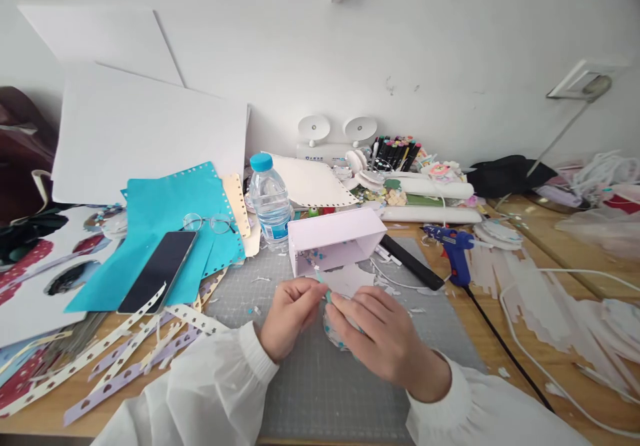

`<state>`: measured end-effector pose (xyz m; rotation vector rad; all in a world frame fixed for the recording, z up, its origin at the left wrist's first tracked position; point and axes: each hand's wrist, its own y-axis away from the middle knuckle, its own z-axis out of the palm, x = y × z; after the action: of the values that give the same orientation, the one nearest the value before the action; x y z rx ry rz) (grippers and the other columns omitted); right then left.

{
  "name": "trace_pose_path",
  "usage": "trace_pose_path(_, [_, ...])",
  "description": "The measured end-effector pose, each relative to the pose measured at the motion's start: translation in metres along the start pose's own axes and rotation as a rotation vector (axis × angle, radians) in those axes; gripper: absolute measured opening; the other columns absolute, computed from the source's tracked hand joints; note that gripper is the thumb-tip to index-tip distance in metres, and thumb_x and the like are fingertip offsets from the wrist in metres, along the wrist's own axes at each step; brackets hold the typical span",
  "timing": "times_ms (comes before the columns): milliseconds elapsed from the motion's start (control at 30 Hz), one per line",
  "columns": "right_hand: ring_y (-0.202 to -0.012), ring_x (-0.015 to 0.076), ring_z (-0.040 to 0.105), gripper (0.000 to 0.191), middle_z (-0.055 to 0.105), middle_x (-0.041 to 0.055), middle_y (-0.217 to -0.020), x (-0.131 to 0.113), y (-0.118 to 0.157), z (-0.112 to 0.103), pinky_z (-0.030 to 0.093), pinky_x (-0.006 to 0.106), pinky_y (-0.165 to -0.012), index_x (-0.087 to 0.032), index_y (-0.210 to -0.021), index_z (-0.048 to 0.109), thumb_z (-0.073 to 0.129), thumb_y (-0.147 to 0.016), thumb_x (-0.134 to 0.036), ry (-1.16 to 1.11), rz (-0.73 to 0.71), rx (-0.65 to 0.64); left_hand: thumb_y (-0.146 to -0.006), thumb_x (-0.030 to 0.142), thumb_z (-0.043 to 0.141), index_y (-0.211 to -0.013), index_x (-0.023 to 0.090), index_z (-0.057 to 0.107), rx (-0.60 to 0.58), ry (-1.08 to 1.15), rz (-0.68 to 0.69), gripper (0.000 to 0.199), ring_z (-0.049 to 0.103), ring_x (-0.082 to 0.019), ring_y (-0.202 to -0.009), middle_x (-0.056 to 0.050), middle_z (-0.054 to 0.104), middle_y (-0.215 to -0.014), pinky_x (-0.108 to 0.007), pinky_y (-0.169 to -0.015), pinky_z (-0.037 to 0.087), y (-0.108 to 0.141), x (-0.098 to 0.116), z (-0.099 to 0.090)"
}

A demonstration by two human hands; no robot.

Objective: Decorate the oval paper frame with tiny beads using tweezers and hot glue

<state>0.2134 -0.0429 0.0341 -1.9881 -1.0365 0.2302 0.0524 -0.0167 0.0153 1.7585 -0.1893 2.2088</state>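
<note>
Over the grey cutting mat [325, 393], my left hand [296, 311] is closed in a pinch, its fingertips meeting those of my right hand [383, 329]. Between them is a small thin teal strip [328, 295], perhaps paper; its exact kind is too small to tell. Both hands pinch it. Under my right hand's fingers lies a round white piece with blue specks [334, 335], largely covered. Just beyond the hands, an open pale lilac box [335, 233] rests on its side, with small blue and white scraps inside.
A water bottle [270, 199] stands left of the box. Farther left are turquoise sheets [165, 199], glasses [207, 223], a phone [159, 271] and punched paper strips [85, 399]. On the right lie a black bar [413, 263] and a blue glue gun [456, 253] with its cord.
</note>
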Motion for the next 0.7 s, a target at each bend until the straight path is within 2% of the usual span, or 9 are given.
trace_pose_path(100, [-0.082,0.0182,0.062,0.015,0.07,0.0074,-0.094,0.003,0.0,-0.008,0.047,0.038,-0.081,-0.016,-0.096,0.065,0.06,-0.082,-0.014,-0.14,0.041,-0.15,-0.079,0.037,0.06,-0.049,0.016,0.048,0.032,0.032,-0.01,0.039,0.019,-0.005,-0.036,0.009,0.03,-0.033,-0.024,-0.042,0.014,-0.002,-0.001,-0.002])
trace_pose_path(167, [-0.089,0.0199,0.061,0.021,0.068,0.0082,-0.102,0.008,0.004,-0.023,0.046,0.041,-0.084,-0.017,-0.103,0.063,0.058,-0.082,-0.02,-0.223,0.103,-0.182,-0.08,0.035,0.057,-0.056,0.014,0.058,0.033,0.037,-0.01,0.032,0.018,-0.005,-0.035,0.009,0.03,-0.031,-0.024,-0.043,0.014,-0.003,-0.001,-0.003])
trace_pose_path(300, [-0.085,0.0196,0.061,0.019,0.066,0.0084,-0.092,0.022,0.03,-0.058,0.047,0.037,-0.079,-0.017,-0.1,0.061,0.059,-0.081,-0.013,-0.099,0.372,-0.014,-0.078,0.031,0.055,-0.057,0.012,0.064,0.048,0.056,-0.014,0.029,0.018,-0.005,-0.034,0.009,0.03,-0.029,-0.024,-0.045,0.018,-0.005,0.0,-0.004])
trace_pose_path(400, [-0.071,0.0176,0.06,0.011,0.064,0.0057,-0.08,0.04,0.061,-0.076,0.047,0.032,-0.067,-0.02,-0.088,0.061,0.06,-0.08,-0.013,0.147,0.715,0.177,-0.075,0.028,0.055,-0.052,0.013,0.061,0.058,0.062,-0.021,0.028,0.021,-0.005,-0.036,0.008,0.031,-0.029,-0.024,-0.047,0.02,-0.008,-0.001,-0.005])
trace_pose_path(433, [-0.065,0.0171,0.058,0.006,0.062,0.0048,-0.075,0.048,0.073,-0.079,0.046,0.032,-0.064,-0.02,-0.084,0.061,0.061,-0.079,-0.018,0.217,0.822,0.186,-0.075,0.028,0.055,-0.051,0.013,0.06,0.059,0.061,-0.025,0.028,0.022,-0.005,-0.036,0.008,0.031,-0.029,-0.024,-0.047,0.02,-0.008,-0.002,-0.006])
trace_pose_path(500, [-0.059,0.0176,0.057,0.009,0.063,0.0049,-0.074,0.065,0.097,-0.082,0.046,0.032,-0.06,-0.02,-0.082,0.061,0.06,-0.078,-0.028,0.303,1.049,0.125,-0.074,0.028,0.055,-0.051,0.014,0.06,0.056,0.056,-0.035,0.028,0.021,-0.005,-0.036,0.008,0.031,-0.03,-0.024,-0.046,0.019,-0.009,-0.003,-0.006])
trace_pose_path(533, [-0.058,0.0181,0.058,0.013,0.064,0.0054,-0.077,0.073,0.108,-0.082,0.046,0.033,-0.059,-0.02,-0.085,0.061,0.058,-0.078,-0.03,0.305,1.157,0.028,-0.074,0.028,0.055,-0.051,0.014,0.059,0.052,0.053,-0.04,0.028,0.021,-0.005,-0.036,0.008,0.03,-0.03,-0.024,-0.046,0.019,-0.01,-0.004,-0.006])
trace_pose_path(633, [-0.072,0.0252,0.062,0.031,0.066,0.0124,-0.091,0.096,0.134,-0.073,0.048,0.038,-0.068,-0.017,-0.096,0.06,0.055,-0.077,-0.041,0.307,1.339,-0.198,-0.073,0.03,0.056,-0.051,0.013,0.06,0.037,0.036,-0.053,0.027,0.022,-0.005,-0.036,0.008,0.03,-0.03,-0.024,-0.046,0.019,-0.009,-0.006,-0.005])
trace_pose_path(700, [-0.08,0.0281,0.063,0.044,0.065,0.0182,-0.101,0.107,0.141,-0.063,0.049,0.039,-0.073,-0.011,-0.104,0.059,0.055,-0.075,-0.044,0.297,1.39,-0.206,-0.072,0.031,0.056,-0.052,0.013,0.06,0.027,0.023,-0.063,0.027,0.022,-0.005,-0.035,0.008,0.031,-0.03,-0.024,-0.045,0.018,-0.009,-0.008,-0.004])
